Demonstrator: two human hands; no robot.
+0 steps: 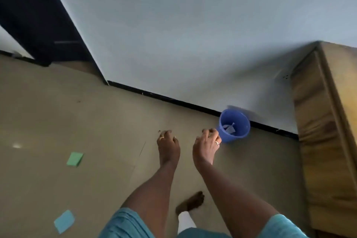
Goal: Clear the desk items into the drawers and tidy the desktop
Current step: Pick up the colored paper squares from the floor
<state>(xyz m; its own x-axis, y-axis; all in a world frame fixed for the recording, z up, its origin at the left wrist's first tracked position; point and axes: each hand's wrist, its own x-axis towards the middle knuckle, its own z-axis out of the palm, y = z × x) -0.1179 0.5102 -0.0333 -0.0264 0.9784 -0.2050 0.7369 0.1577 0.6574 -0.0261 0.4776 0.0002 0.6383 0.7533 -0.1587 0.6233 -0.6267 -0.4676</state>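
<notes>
- Apparently nothing in the left hand (168,146): fingers loosely curled, at lower centre of the frame.
- Just beside it, the right hand (206,146), fingers bent, close to the rim of the blue bucket (234,137); palm hidden, so cannot tell whether gripping anything.
- Inside the bucket, at centre right against the foot of the wall, a few paper scraps (229,128): seemingly some rubbish already binned.
- Left to gather, on the floor (96,121) at lower left: a green sticky note (75,159) and a blue sticky note (64,221), well apart from both hands.
- At the right edge, a wooden unit (328,121), likely the desk; desktop and drawers out of view, so no judging progress there.
</notes>
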